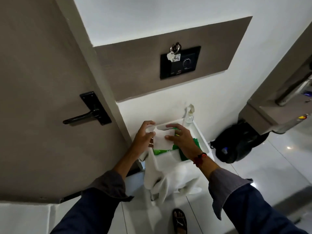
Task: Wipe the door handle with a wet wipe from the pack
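Over a white tray (200,132), both hands meet on a white wet wipe (163,138). The left hand (144,134) pinches the wipe's left edge, thumb and fingers closed on it, so its grip is clamped on the sheet. The right hand (181,137) holds the opposite edge, fingertips pressed on the top and side of the sheet, its grip closed on the wipe too. Between the two grips the wipe is spread nearly flat.

Just below the right hand lies the green pack (161,151), inside the tray; any print on it is too blurred to read. Beyond the right grip, at the tray's far corner, stands a clear pump bottle (190,115). White cloth (167,179) hangs down from the tray's near side, beneath both wrists. The right wrist wears a red thread band (200,157).

Well to the left of the left grip and higher, the black door handle (84,116) sticks out horizontally from its black plate on a brown door (38,81), untouched. Above both hands a black wall panel (180,62) holds a key ring with a small white tag (173,56); the handwriting on the tag is illegible. To the right of the right grip a black bag (236,144) sits on the tiled floor (270,166).
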`<state>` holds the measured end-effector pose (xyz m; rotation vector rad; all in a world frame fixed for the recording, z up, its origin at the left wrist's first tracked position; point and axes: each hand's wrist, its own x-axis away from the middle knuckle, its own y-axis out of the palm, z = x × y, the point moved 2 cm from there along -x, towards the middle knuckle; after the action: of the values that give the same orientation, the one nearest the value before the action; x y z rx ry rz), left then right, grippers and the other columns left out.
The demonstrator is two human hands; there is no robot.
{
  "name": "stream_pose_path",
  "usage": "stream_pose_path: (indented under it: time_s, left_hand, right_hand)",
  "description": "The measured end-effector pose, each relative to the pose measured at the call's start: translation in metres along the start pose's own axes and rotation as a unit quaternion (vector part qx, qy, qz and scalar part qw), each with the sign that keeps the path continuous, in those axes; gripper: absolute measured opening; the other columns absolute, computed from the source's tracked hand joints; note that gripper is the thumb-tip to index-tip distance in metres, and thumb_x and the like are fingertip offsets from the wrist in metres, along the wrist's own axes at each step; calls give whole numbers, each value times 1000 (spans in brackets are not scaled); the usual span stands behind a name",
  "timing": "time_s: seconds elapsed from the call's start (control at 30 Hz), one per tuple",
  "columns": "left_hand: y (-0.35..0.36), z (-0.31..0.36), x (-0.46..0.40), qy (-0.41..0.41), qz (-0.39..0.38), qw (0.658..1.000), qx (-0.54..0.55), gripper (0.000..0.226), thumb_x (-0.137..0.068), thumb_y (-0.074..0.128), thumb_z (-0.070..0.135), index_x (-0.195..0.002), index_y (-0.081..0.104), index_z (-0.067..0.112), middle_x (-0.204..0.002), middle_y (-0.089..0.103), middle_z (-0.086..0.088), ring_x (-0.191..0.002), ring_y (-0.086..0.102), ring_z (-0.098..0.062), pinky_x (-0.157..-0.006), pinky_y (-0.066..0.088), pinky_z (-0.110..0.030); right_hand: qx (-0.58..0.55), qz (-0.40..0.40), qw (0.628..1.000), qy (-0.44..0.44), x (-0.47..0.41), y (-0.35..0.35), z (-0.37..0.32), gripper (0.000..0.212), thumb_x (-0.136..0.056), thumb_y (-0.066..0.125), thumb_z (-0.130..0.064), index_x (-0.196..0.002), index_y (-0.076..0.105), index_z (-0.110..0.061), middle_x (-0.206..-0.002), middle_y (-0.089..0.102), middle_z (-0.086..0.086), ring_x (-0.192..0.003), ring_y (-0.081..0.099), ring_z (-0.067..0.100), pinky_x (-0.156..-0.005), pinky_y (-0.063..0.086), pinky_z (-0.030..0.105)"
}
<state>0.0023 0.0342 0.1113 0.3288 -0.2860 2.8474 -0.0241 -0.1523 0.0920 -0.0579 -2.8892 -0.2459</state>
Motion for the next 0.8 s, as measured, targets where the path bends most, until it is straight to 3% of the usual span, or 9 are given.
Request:
stream_pose_path:
  time_s: [0.1, 0.23, 0.33, 0.43, 0.5, 0.57, 0.63, 0.7, 0.8]
  left_hand:
    - [12, -10, -12, -5, 17, 1000, -4, 32, -100, 50, -2, -129, 60, 9, -106, 68, -15, -86, 69, -31, -78, 61, -53]
    - [21, -28, -23, -32, 44, 997, -54, 27, -93, 70, -2, -120, 69, -5, -108, 74, -28, -89, 70, -29, -87, 59, -49]
    - [31, -41, -29, -21, 62, 986, -150, 21, -82, 82, 1, -102, 77, -2, -91, 78, -20, -74, 72, -20, -77, 58, -26]
    - [34, -50, -33, -2, 62, 968, -245, 9, -84, 80, 10, -92, 78, 5, -88, 61, -1, -75, 59, -8, -70, 40, -5]
    - [38, -58, -37, -38, 56, 963, -261, 8, -90, 73, 11, -93, 75, 4, -88, 59, -1, -73, 59, -13, -63, 39, -6]
    - [41, -67, -37, -107, 51, 960, -253, 9, -95, 66, 11, -95, 70, 3, -76, 68, -4, -51, 62, -18, -48, 45, -13]
    - [45, -75, -36, -160, 50, 949, -268, 12, -95, 63, 10, -93, 71, 0, -74, 74, -11, -37, 56, -19, -44, 48, -22]
    - [50, -79, -35, -182, 45, 932, -311, 16, -93, 61, 7, -90, 73, -2, -81, 78, -17, -47, 62, -22, -52, 55, -30]
    - [58, -81, -33, -163, 20, 894, -416, 20, -92, 55, 9, -102, 70, 0, -102, 76, -16, -93, 73, -31, -82, 61, -37]
  right_hand:
    - [50, 30, 998, 2, -13, -12, 4, 35, -84, 74, 16, -119, 70, 11, -118, 70, 35, -97, 69, 35, -93, 58, 48]
    - [119, 53, 991, 11, -30, -25, 14, 33, -79, 78, 17, -111, 74, 11, -112, 73, 32, -92, 69, 32, -93, 61, 53]
    - [234, 71, 969, 21, -39, -41, 29, 28, -77, 86, 7, -104, 79, 7, -104, 76, 24, -89, 67, 25, -82, 60, 38]
    - [316, 75, 945, 28, -41, -46, 41, 26, -79, 90, -6, -100, 79, 5, -106, 70, 16, -92, 63, 22, -76, 46, 21]
    - [345, 59, 936, 34, -49, -52, 51, 29, -81, 89, -11, -102, 77, 6, -113, 69, 16, -95, 63, 24, -78, 42, 19]
    - [385, 24, 922, 43, -53, -54, 58, 30, -86, 85, -16, -101, 77, 8, -107, 73, 22, -89, 63, 24, -78, 41, 21]
    - [422, 0, 905, 52, -53, -52, 65, 27, -90, 81, -17, -100, 75, 7, -105, 74, 24, -87, 61, 23, -77, 41, 22]
    - [451, -6, 890, 65, -53, -50, 74, 24, -92, 79, -17, -101, 73, 4, -106, 74, 22, -94, 67, 28, -77, 44, 25]
    - [517, -33, 850, 93, -53, -45, 86, 24, -92, 78, -24, -104, 70, -5, -110, 72, 14, -102, 70, 30, -85, 55, 33]
